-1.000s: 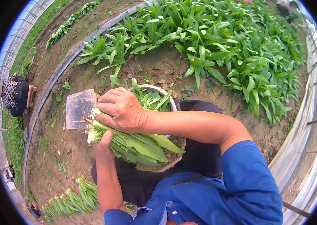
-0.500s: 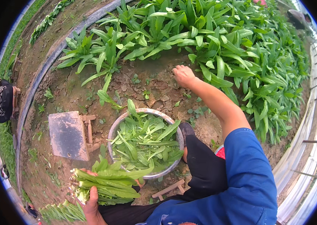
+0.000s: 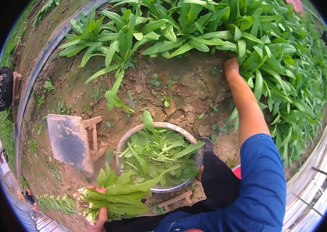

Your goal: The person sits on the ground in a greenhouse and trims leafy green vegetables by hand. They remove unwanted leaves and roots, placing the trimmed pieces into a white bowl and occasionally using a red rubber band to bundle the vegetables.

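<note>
My left hand [image 3: 101,217] is closed around a bunch of long-leaved greens [image 3: 126,197], cut pale stem ends to the left and leaves to the right. My right arm stretches forward to the edge of the leafy green plants [image 3: 275,81]. There my right hand [image 3: 231,66] is low by the soil, its fingers hidden among the leaves. Between my arms stands a round tub [image 3: 188,135] filled with loose green leaves [image 3: 159,154]. A single leafy plant [image 3: 119,101] leans over the bare soil beyond the tub.
A small wooden stool [image 3: 70,141] lies tipped over left of the tub. Cut greens [image 3: 55,203] lie in a row at lower left. A grey strip [image 3: 36,73] borders the bed. Something red [image 3: 237,172] shows by my leg, and plastic sheeting [image 3: 306,193] runs along the right.
My right hand has moved right, from over the bare soil into the edge of the plants. My left hand still holds the bunch, slightly lower in view. The view has shifted a little.
</note>
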The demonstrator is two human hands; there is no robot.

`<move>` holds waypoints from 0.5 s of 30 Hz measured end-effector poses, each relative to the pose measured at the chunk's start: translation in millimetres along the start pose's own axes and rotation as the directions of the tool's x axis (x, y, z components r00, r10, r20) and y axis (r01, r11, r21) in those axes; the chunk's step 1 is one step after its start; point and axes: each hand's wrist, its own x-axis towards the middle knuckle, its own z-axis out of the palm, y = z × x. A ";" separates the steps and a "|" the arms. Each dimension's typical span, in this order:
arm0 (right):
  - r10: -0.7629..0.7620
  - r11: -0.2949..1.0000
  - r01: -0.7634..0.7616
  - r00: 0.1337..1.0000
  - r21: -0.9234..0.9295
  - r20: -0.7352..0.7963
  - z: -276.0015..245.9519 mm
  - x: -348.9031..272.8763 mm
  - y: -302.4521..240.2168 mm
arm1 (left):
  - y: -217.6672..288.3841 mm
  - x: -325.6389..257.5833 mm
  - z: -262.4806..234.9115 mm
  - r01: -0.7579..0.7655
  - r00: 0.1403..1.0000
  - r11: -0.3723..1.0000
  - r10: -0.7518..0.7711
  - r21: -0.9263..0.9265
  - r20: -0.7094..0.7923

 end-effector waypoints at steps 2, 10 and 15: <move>-0.001 0.998 0.001 1.000 0.055 0.009 7.4 1.3 -4.0 | -0.1 -1.4 0.3 0.003 1.000 1.000 -0.003 0.009 0.001; 0.009 0.992 0.015 0.983 0.126 -0.186 -57.7 -70.0 -33.3 | 13.9 -15.9 23.2 -0.145 0.989 0.989 0.146 0.019 -0.018; -0.025 0.885 0.379 0.619 0.270 -0.785 -130.3 -192.5 -27.8 | 20.1 -27.6 28.2 -0.287 0.942 0.956 0.270 0.059 0.200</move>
